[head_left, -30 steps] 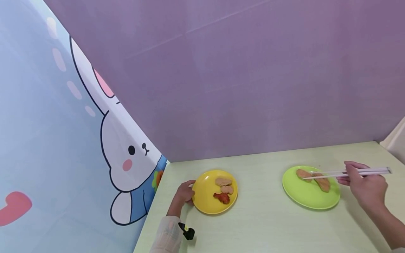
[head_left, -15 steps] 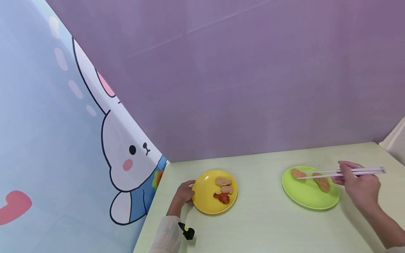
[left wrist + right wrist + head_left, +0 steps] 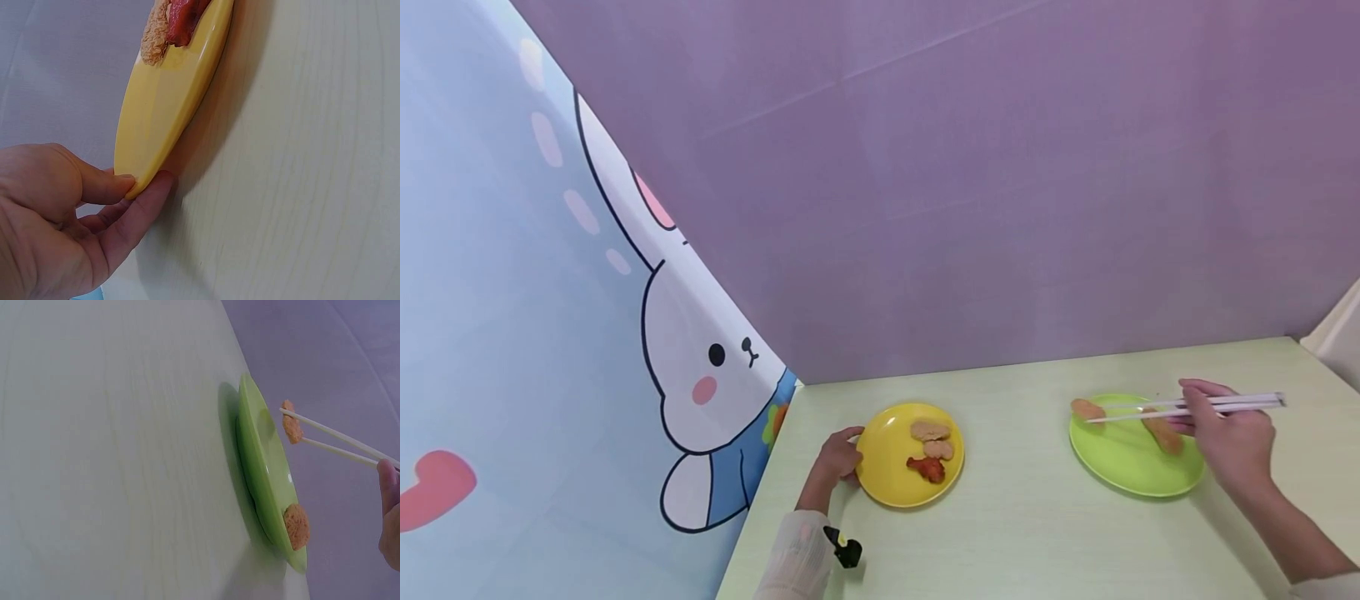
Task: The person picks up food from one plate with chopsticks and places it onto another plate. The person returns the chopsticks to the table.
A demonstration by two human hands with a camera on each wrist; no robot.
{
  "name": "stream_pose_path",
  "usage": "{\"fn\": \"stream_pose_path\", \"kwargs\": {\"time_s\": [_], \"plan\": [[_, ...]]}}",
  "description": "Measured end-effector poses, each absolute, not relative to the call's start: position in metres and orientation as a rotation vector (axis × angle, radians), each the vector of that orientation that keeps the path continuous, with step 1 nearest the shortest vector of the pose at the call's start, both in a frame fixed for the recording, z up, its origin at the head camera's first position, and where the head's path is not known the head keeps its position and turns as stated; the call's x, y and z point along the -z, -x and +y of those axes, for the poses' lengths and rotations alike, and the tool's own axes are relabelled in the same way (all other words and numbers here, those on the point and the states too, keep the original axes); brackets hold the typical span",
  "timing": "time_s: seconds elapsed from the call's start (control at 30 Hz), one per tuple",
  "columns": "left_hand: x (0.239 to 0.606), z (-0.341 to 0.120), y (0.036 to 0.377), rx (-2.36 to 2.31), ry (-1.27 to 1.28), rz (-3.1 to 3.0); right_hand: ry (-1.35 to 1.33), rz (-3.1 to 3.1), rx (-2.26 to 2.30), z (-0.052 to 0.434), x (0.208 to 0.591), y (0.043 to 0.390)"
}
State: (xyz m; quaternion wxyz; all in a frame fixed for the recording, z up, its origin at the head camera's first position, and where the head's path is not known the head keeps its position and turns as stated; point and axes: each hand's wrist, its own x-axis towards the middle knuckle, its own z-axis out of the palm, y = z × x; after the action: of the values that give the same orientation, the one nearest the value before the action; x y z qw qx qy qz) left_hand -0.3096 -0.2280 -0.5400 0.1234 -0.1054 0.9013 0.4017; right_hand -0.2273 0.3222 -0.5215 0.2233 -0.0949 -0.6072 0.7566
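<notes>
My left hand (image 3: pixel 837 457) pinches the left rim of a yellow plate (image 3: pixel 880 471), thumb on top and fingers beneath. On that plate lie two tan fried pieces (image 3: pixel 931 430) and a reddish-brown chicken drumstick (image 3: pixel 928 469). In my right hand (image 3: pixel 1236 446) is a pair of white chopsticks (image 3: pixel 1243 402), gripped near their rear part. Their tips hold a fried nugget (image 3: pixel 291 425), raised above the green plate (image 3: pixel 1123 467) near its far left rim. A second fried piece (image 3: pixel 1163 433) rests on the green plate, below the chopsticks.
The pale table (image 3: pixel 1015 500) runs between the two plates. A purple backdrop (image 3: pixel 1000 250) stands along its far edge, and a blue rabbit-print sheet (image 3: pixel 550 333) on the left. A small black object (image 3: pixel 846 550) is at my left sleeve.
My right hand has shifted left with the chopsticks, carrying the nugget from over the green plate's middle toward its left rim. The left hand and yellow plate stay put.
</notes>
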Motion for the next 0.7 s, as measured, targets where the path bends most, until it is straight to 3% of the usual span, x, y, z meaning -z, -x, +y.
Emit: {"fn": "stream_pose_path", "kwargs": {"time_s": [0.7], "plan": [[0.543, -0.227, 0.312, -1.136, 0.347, 2.656, 0.136, -1.628, -2.215, 0.289, 0.515, 0.238]]}}
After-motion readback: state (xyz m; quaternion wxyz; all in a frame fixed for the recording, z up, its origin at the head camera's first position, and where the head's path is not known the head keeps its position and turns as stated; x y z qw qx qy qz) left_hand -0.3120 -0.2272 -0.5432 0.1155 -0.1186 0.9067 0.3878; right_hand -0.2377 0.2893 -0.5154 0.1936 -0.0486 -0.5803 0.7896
